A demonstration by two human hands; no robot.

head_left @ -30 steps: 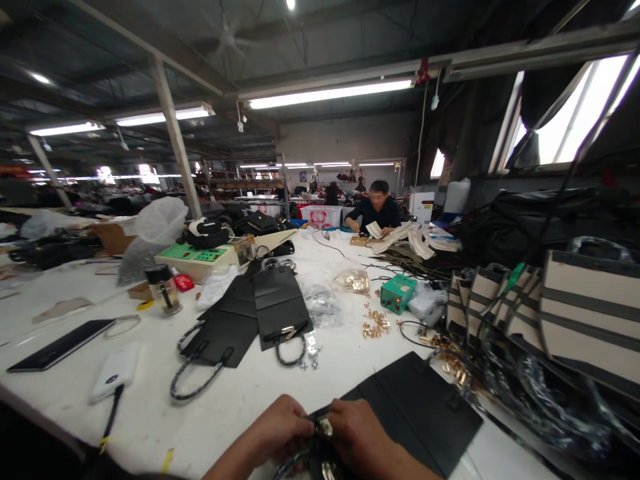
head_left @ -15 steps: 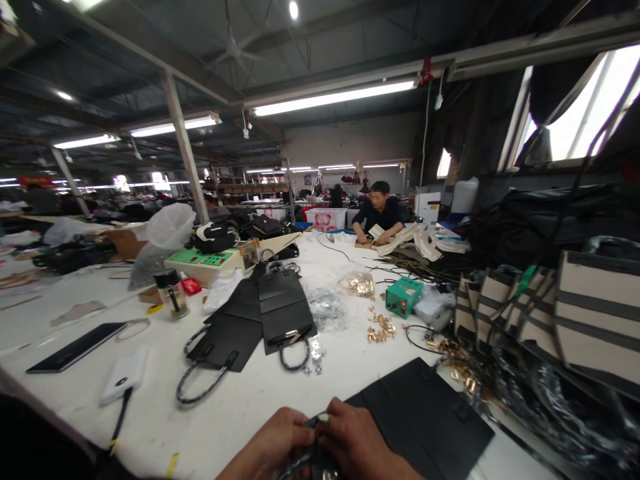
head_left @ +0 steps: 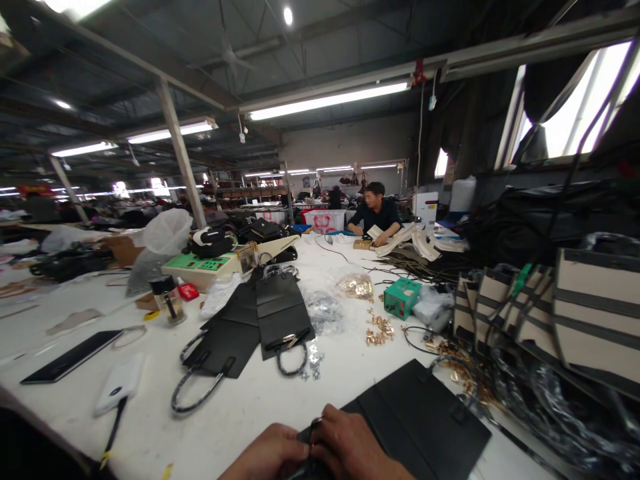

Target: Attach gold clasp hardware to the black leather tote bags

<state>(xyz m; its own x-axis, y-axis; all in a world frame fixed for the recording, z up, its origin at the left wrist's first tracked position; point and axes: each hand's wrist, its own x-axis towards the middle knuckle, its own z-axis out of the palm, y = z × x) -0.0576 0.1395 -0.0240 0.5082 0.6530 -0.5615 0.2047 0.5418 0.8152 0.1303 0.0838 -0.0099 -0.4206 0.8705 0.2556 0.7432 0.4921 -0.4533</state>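
Note:
At the near edge of the table, my left hand [head_left: 275, 448] pinches a black bag piece [head_left: 305, 437], its thumb pointing right. My right hand [head_left: 350, 440] is curled over the same piece from the other side, and the two hands nearly touch. Most of what they grip is hidden behind the fingers and below the picture's edge. Just right of my right hand lies a flat black bag panel [head_left: 417, 420] with a handle at its far side. Farther off, two more black panels [head_left: 283, 307] with plastic-wrapped handles [head_left: 197, 393] lie overlapped.
Gold metal fittings [head_left: 380, 330] are scattered near a green box [head_left: 401, 298]. Beige-and-black bag pieces [head_left: 597, 307] stand at the right. A white power bank [head_left: 120, 383], a black tablet-like slab [head_left: 73, 357] and a jar [head_left: 169, 300] are at the left. A co-worker [head_left: 377, 213] sits across the table.
The view has shifted slightly. My hands stay together on the black piece, my left hand slightly lower; the gold metal seen beneath them is out of sight now.

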